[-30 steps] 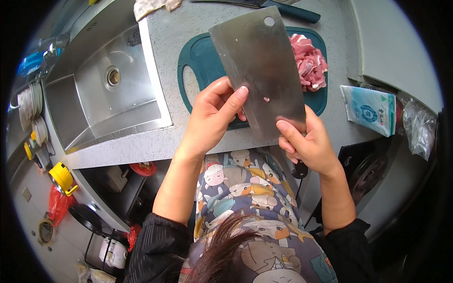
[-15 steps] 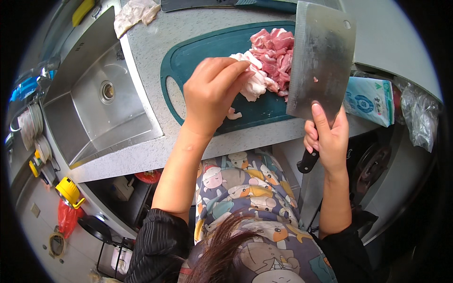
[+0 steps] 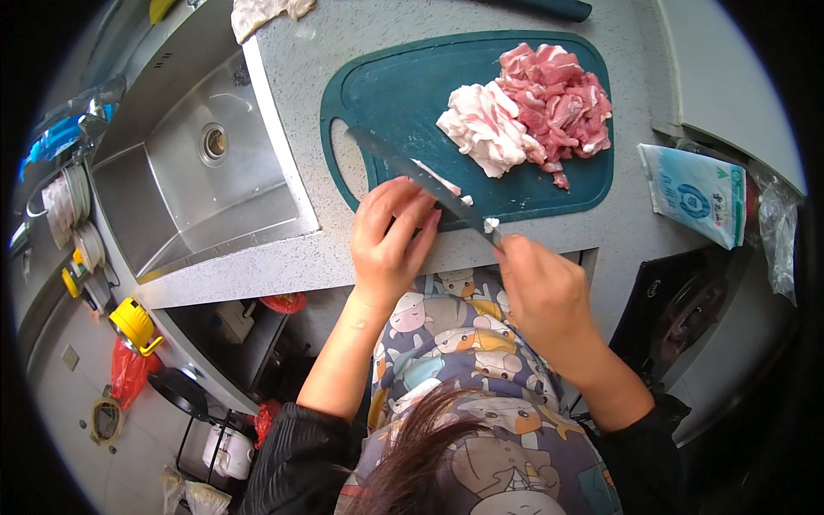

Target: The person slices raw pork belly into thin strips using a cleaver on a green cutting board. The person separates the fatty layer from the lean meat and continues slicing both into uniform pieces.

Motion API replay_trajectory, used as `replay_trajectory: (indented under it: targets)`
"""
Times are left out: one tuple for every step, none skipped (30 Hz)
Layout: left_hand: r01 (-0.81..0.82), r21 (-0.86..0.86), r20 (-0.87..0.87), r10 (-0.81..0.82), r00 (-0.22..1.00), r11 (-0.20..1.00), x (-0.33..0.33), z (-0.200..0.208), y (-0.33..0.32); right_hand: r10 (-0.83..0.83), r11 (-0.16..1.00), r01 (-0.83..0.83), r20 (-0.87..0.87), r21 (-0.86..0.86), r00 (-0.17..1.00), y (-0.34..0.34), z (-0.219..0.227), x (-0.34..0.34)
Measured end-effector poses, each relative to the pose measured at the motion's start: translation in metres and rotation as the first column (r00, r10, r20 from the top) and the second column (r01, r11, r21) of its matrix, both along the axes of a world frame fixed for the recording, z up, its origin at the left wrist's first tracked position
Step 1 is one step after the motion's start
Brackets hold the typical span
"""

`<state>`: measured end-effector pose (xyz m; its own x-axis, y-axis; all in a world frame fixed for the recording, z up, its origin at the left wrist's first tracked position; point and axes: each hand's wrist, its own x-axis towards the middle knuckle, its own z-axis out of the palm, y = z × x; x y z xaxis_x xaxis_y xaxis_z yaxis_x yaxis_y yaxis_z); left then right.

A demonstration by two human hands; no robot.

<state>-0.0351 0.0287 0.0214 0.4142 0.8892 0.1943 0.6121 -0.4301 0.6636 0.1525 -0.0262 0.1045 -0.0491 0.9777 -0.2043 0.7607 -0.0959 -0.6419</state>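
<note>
My right hand (image 3: 542,283) grips the handle of a cleaver (image 3: 388,153), its blade seen nearly edge-on and slanting across the near left of a dark green cutting board (image 3: 403,86). Against the blade's near side, my left hand (image 3: 388,240) has its fingers bent and closed at the board's front edge; whatever lies under them is hidden. Beyond the blade shows a thin strip of pale fat (image 3: 439,178). A small white bit (image 3: 491,225) clings near the handle end. Farther right on the board lie a pile of white fat slices (image 3: 487,129) and a heap of cut pink meat (image 3: 556,99).
A steel sink (image 3: 215,197) is set into the counter at left. To the right lie a white and blue packet (image 3: 695,193) and a clear plastic bag (image 3: 777,227). A pale cloth (image 3: 264,15) sits behind the sink corner, and a dark hob (image 3: 687,313) is at lower right.
The cleaver has come down from beside the meat, turned edge-on and swung left to my left hand. My left hand has left the fat pile and moved nearer to the board's front edge.
</note>
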Motion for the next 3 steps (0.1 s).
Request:
replay_trajectory:
  targets:
    - [0.02,0.003,0.01,-0.02,1.0,1.0,-0.0015,-0.0044,-0.001,0.023,0.999,-0.022,0.038,-0.025,0.999,-0.0011,-0.0039,-0.0041]
    - [0.036,0.004,0.019,-0.036,0.999,0.999,-0.004,-0.0091,-0.0016,0.05,0.997,-0.046,0.075,-0.054,0.996,-0.0017,-0.0059,-0.0077]
    - [0.052,0.004,0.027,-0.052,0.998,0.999,-0.0072,-0.0136,-0.0004,0.058,0.988,-0.047,0.069,-0.15,0.996,-0.0016,-0.0052,-0.0107]
